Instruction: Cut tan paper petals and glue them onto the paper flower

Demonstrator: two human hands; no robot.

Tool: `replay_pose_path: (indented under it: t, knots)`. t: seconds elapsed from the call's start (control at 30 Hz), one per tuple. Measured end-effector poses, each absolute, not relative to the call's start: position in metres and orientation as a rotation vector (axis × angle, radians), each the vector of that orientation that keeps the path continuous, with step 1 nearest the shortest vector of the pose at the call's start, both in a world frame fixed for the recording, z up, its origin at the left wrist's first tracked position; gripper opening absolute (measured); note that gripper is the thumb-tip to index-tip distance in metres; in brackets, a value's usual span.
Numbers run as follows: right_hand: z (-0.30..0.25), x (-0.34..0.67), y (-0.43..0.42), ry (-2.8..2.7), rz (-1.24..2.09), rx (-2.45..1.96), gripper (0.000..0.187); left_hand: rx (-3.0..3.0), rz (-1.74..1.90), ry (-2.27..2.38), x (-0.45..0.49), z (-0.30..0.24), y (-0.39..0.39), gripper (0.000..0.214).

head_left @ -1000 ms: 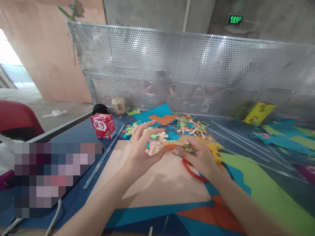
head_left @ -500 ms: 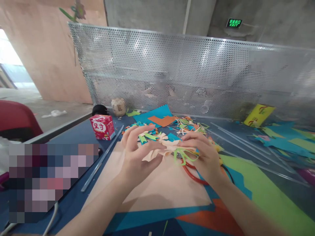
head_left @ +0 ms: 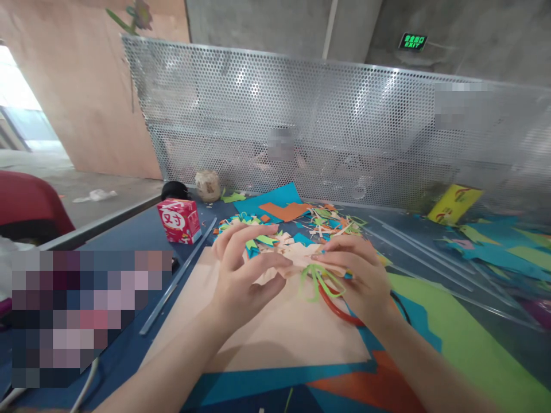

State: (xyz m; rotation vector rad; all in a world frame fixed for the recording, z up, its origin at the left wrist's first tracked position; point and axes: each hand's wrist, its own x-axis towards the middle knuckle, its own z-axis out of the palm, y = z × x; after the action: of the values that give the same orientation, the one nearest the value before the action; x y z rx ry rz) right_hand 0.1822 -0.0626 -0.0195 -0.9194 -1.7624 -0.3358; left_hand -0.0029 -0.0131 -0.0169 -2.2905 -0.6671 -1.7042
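A pale peach paper piece (head_left: 301, 258), folded or curled, is held between my two hands above the larger peach sheet (head_left: 275, 338). My left hand (head_left: 247, 272) has thumb and fingers closed on its left end. On the right end my right hand (head_left: 359, 269) grips it, with some fingers hidden behind the palm. Thin light green paper strips (head_left: 317, 281) curl out from the paper's lower edge. Below my right hand lies a red looped handle (head_left: 338, 307), apparently of scissors and partly covered. Paper scraps (head_left: 258, 248) in green and blue lie just beyond my left fingers.
A red box (head_left: 178, 221) stands at left beside a clear strip (head_left: 178, 278). More clear strips (head_left: 424, 252) and a yellow box (head_left: 455, 203) are at right. Green sheets (head_left: 456, 332) and blue sheets lie around. A perforated metal screen (head_left: 258, 115) bounds the back; a person sits beyond it.
My right hand has shifted slightly right and tilted the peach piece. The green strips now hang lower and spread wider. My left hand has barely moved.
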Motion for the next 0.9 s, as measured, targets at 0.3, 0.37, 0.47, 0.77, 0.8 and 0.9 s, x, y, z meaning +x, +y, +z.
replay_pose_path:
  t: [0.3,0.37,0.47,0.77,0.8,0.9]
  knots:
    - [-0.021,0.188,-0.055,-1.644,-0.263,-1.008,0.011,-2.553,-1.908,-0.847,-0.001,-0.019,-0.006,0.025]
    - [-0.024,0.193,-0.049,-1.543,-0.197,-1.049,0.008,-2.737,-2.033,-1.041,0.000,-0.021,-0.003,0.025]
    - [-0.029,0.199,-0.043,-1.397,0.026,-1.131,0.004,-2.914,-2.313,-1.247,0.002,-0.022,0.001,0.012]
    - [-0.028,0.201,-0.035,-1.217,0.417,-1.333,0.021,-2.437,-3.107,-1.107,-0.001,-0.017,0.012,0.010]
    - [-0.027,0.200,-0.036,-1.227,0.430,-1.331,0.021,-2.447,-3.037,-1.144,-0.001,-0.018,0.014,0.012]
    - [-0.027,0.196,-0.038,-1.309,0.473,-1.301,0.021,-2.723,-2.632,-1.257,0.001,-0.023,0.016,0.029]
